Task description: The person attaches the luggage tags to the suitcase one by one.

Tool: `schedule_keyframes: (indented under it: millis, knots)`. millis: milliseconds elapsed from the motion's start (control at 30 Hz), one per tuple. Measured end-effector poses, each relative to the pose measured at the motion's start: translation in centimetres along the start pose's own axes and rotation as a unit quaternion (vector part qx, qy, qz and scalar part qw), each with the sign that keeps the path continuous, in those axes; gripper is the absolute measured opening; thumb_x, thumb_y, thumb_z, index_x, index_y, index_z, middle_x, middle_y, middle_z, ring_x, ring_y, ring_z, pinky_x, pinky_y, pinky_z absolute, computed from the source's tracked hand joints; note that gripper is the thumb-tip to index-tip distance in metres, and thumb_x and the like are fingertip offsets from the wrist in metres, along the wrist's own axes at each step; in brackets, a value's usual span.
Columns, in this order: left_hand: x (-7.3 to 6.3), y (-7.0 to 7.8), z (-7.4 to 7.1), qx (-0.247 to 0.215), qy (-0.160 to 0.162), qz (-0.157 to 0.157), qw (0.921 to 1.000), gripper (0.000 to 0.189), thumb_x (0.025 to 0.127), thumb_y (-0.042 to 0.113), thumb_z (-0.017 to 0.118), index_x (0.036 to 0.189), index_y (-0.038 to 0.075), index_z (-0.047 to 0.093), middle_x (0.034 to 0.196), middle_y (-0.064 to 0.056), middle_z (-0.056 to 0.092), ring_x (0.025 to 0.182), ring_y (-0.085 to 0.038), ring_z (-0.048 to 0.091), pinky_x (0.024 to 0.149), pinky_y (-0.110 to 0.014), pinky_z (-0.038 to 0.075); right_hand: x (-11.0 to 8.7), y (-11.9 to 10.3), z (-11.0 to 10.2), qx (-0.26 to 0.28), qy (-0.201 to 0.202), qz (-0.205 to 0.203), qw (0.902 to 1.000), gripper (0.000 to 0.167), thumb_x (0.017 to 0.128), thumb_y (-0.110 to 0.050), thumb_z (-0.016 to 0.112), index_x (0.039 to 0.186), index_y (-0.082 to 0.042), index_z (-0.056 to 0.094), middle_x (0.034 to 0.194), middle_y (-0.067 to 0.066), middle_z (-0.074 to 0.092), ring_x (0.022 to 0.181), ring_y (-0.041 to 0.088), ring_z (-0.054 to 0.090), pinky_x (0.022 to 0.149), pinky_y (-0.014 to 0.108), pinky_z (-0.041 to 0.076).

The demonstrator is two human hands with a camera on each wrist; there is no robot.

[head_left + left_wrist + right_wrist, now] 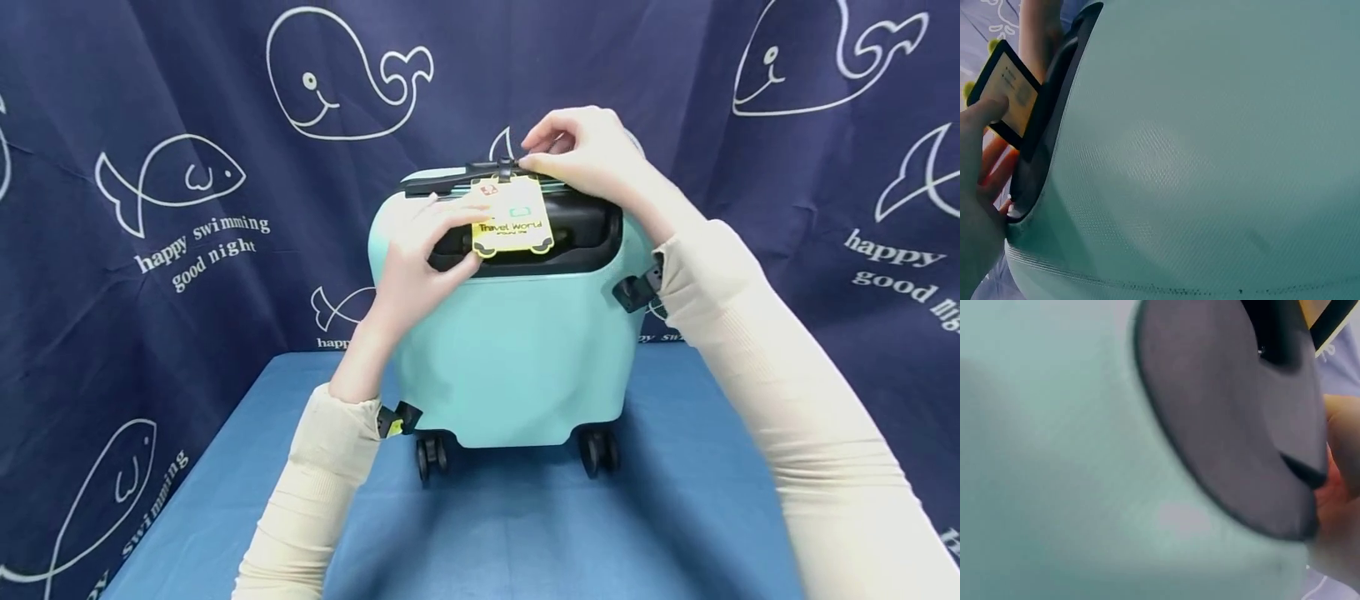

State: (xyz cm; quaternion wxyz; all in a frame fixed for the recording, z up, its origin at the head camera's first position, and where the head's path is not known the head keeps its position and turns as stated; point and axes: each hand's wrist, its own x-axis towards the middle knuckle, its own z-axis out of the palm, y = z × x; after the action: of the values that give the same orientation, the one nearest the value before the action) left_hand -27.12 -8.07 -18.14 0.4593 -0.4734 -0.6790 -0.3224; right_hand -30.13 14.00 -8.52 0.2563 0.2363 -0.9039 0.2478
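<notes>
A mint-green suitcase [517,358] stands upright on its wheels with a black carry handle [442,181] on top. From that handle hangs a yellow luggage tag [513,215] printed "Travel World", its short black strap [506,169] looped over the handle. My left hand [416,262] pinches the tag's left side, thumb beneath and fingers on the front. In the left wrist view, the thumb lies on the tag's black-framed back [1021,94]. My right hand [592,154], bent over the suitcase's top, pinches the strap's end between thumb and forefinger; the right wrist view mostly hides this.
The suitcase rests on a blue-covered table [510,533]. Behind and beside it hangs a dark blue curtain [480,50] with white whale and fish drawings. Black wheels [597,450] show under the suitcase. A black recessed panel [592,250] lies below the handle.
</notes>
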Motion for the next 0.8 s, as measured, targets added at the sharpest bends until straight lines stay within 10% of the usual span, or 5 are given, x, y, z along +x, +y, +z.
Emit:
schedule_keyframes:
  millis: [233,400,800]
  knots:
    - [-0.8,1.3,-1.2,0.025,0.045,-0.007,0.9986,0.032,0.081,-0.005,0.062,0.113,-0.003,0.062,0.118,-0.019,0.063,0.120,-0.034,0.053,0.109,-0.042,0.033,-3.3,0.2,-0.5,-0.043,0.088,-0.110,0.9891,0.016,0.086,-0.015,0.063,0.093,-0.004,0.072,0.088,0.012,0.067,0.079,0.021,0.059,0.074,0.023,0.042]
    - [-1.5,2.7,-2.9,0.064,0.083,-0.093,0.9901,0.026,0.087,0.005,0.061,0.112,-0.001,0.064,0.118,-0.016,0.062,0.119,-0.026,0.054,0.105,-0.030,0.038,-6.2,0.7,-1.7,-0.051,0.152,-0.102,0.9818,0.016,0.087,-0.014,0.062,0.093,-0.004,0.073,0.085,0.010,0.066,0.074,0.001,0.053,0.072,0.012,0.038]
    - [-6.7,3.1,-6.3,0.126,0.009,-0.213,0.9688,0.038,0.088,0.014,0.063,0.126,0.010,0.059,0.125,-0.009,0.060,0.123,-0.020,0.051,0.102,-0.039,0.040,-14.3,4.9,-0.1,0.037,0.233,-0.059,0.9699,0.013,0.084,-0.007,0.067,0.095,-0.005,0.072,0.085,-0.004,0.066,0.074,-0.017,0.053,0.074,0.005,0.042]
